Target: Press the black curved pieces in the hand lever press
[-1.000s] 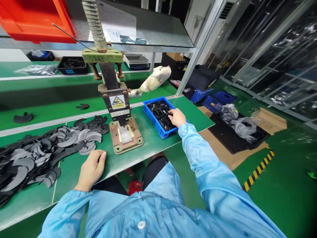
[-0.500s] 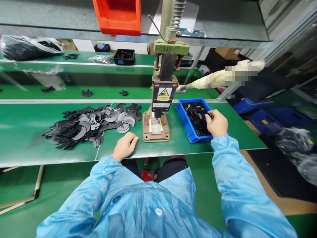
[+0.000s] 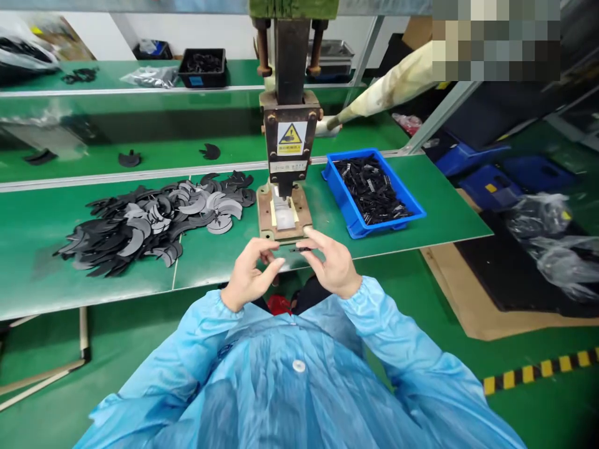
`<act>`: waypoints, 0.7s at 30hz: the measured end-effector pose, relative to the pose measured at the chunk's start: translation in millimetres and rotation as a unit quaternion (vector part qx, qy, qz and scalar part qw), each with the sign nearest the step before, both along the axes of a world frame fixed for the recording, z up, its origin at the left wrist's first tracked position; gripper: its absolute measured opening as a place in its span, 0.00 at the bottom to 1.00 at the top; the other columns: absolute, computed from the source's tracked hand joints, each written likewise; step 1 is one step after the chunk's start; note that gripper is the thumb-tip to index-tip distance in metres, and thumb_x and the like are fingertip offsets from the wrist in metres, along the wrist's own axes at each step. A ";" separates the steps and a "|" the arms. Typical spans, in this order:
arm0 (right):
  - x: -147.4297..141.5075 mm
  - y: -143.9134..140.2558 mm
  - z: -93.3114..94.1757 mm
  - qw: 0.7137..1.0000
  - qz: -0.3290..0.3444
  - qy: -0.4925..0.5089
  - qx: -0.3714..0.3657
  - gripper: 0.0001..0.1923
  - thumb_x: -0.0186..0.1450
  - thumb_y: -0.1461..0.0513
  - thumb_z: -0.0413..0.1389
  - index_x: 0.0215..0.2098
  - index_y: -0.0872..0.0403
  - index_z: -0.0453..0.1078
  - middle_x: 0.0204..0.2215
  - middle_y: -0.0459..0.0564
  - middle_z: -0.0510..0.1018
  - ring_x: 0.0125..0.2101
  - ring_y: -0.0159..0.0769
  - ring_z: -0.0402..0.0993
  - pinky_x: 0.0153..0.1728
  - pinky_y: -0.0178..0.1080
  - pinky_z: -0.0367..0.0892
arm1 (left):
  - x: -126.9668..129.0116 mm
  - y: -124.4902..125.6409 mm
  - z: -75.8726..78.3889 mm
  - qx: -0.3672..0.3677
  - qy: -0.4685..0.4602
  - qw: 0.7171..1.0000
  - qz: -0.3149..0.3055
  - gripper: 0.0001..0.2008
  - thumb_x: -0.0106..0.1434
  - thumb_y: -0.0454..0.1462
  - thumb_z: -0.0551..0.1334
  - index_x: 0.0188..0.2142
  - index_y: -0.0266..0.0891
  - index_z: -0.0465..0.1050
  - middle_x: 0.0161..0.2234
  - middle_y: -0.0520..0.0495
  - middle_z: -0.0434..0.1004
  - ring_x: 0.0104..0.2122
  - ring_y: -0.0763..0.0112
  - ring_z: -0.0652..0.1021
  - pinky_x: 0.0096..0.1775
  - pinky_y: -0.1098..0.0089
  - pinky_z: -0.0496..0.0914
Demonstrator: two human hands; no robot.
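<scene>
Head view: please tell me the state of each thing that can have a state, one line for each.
Left hand: fingers bent, at the small black part.
Right hand: pinching the small black part.
Hand press: ram raised, base plate bare.
Blue bin: open, partly filled with black parts.
Crescent pieces: loose heap on the table.

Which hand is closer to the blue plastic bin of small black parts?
Right. The right hand is just below-left of the blue plastic bin; the left hand lies farther left, below the press base.
</scene>
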State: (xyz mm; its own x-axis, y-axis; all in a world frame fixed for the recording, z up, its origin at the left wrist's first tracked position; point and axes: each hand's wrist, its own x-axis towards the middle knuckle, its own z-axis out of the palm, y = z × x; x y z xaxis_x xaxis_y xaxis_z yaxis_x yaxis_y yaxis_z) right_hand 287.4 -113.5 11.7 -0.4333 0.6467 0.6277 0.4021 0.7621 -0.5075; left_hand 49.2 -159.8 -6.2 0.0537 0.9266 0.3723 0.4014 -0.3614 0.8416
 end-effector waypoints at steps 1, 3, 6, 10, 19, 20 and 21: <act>-2.1 -1.7 -0.1 1.000 0.006 -0.001 0.001 0.36 0.74 0.63 0.58 0.77 0.45 0.54 0.49 0.50 0.88 0.50 0.38 0.88 0.55 0.46 0.84 | 4.3 -1.5 3.7 0.004 -0.002 1.000 -0.010 0.16 0.73 0.47 0.67 0.54 0.44 0.74 0.43 0.43 0.77 0.36 0.66 0.77 0.42 0.61 0.75; -4.6 -3.0 0.1 1.000 0.010 -0.003 0.009 0.36 0.74 0.63 0.58 0.77 0.46 0.53 0.48 0.50 0.88 0.49 0.38 0.88 0.55 0.45 0.84 | 9.3 -2.3 8.3 0.022 -0.001 0.999 -0.027 0.15 0.73 0.45 0.67 0.55 0.44 0.74 0.42 0.44 0.78 0.36 0.66 0.77 0.42 0.61 0.75; -5.9 -2.9 -0.6 1.000 0.009 -0.008 0.026 0.37 0.74 0.64 0.59 0.77 0.46 0.53 0.48 0.50 0.88 0.48 0.37 0.88 0.53 0.44 0.84 | 11.5 -0.1 9.5 0.074 0.005 0.996 -0.046 0.14 0.73 0.41 0.68 0.56 0.44 0.75 0.40 0.46 0.77 0.36 0.67 0.77 0.41 0.62 0.75; -7.4 -4.1 -5.9 0.999 0.008 -0.015 0.034 0.38 0.74 0.64 0.58 0.78 0.46 0.52 0.49 0.50 0.88 0.48 0.39 0.88 0.52 0.44 0.85 | 13.1 3.9 6.5 0.141 0.018 0.988 -0.054 0.12 0.72 0.36 0.69 0.54 0.45 0.77 0.41 0.46 0.79 0.38 0.68 0.78 0.40 0.65 0.75; 11.5 23.0 27.6 0.999 -0.010 -0.026 0.033 0.25 0.73 0.60 0.59 0.68 0.47 0.69 0.55 0.54 0.85 0.55 0.44 0.84 0.57 0.52 0.83 | -16.0 35.5 -0.5 0.125 0.065 0.990 0.019 0.09 0.73 0.38 0.68 0.51 0.42 0.82 0.41 0.47 0.82 0.32 0.72 0.76 0.37 0.69 0.73; 18.4 33.6 43.5 0.998 -0.034 -0.002 0.056 0.19 0.73 0.60 0.59 0.61 0.48 0.74 0.55 0.54 0.85 0.56 0.44 0.83 0.59 0.53 0.81 | -23.3 46.5 -1.8 0.113 0.073 0.990 0.041 0.09 0.74 0.39 0.68 0.51 0.42 0.82 0.42 0.46 0.83 0.31 0.73 0.76 0.37 0.69 0.73; 25.1 45.1 61.8 0.995 -0.056 0.031 0.082 0.11 0.74 0.59 0.58 0.53 0.49 0.78 0.52 0.53 0.85 0.54 0.44 0.83 0.59 0.54 0.81 | -30.2 58.8 -3.4 0.104 0.084 0.989 0.059 0.10 0.74 0.40 0.67 0.51 0.41 0.83 0.43 0.46 0.84 0.30 0.73 0.76 0.36 0.69 0.73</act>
State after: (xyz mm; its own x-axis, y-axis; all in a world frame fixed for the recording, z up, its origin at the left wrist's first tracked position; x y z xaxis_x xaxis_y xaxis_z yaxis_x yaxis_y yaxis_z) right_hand 312.5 -68.5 73.6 -0.3215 0.5752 0.7522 0.4601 0.7892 -0.4068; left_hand 19.1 -101.1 -9.6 0.0263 0.8349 0.5498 0.5792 -0.4610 0.6723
